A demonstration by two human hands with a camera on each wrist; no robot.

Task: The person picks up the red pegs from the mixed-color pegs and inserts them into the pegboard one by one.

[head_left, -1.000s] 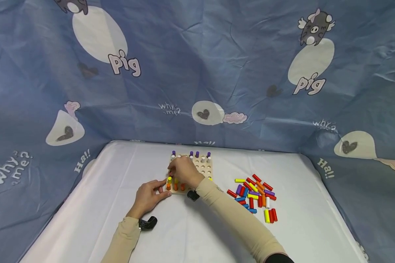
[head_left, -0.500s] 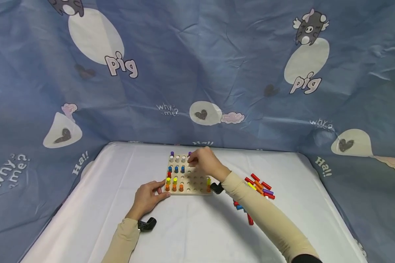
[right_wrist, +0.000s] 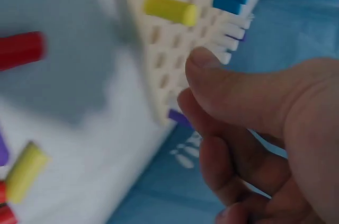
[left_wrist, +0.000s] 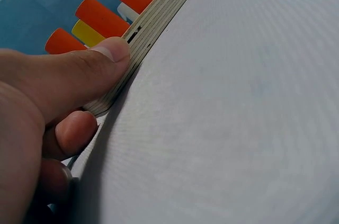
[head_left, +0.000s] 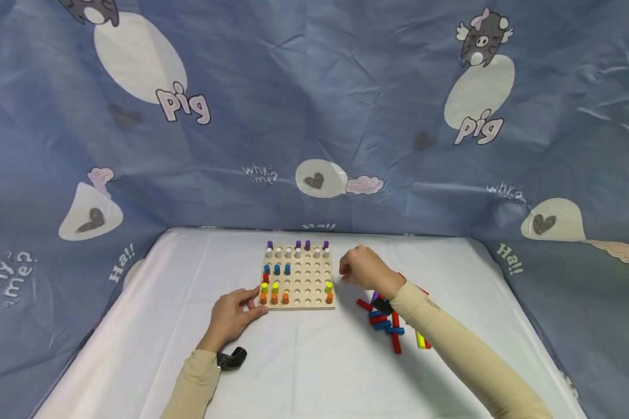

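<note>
A wooden pegboard (head_left: 302,277) lies on the table with upright pegs in part of its holes: purple and white at the back, blue and red at the left, yellow and orange towards the front. My left hand (head_left: 232,317) holds its front left corner; the left wrist view shows the thumb (left_wrist: 100,62) on the layered edge (left_wrist: 159,20). My right hand (head_left: 368,269) hovers to the right of the board, fingers loosely curled. In the right wrist view its thumb and index finger are close together, with nothing visible between them.
Loose pegs in red, blue, yellow and purple lie in a heap right of the board, such as a blue peg (head_left: 381,326); my right forearm (head_left: 451,340) hides part of the heap. A blue printed curtain (head_left: 272,116) hangs behind the white table (head_left: 304,372).
My right hand has moved from above the left part of the board, across its back rows, to the right of the board. The left hand stays at the corner.
</note>
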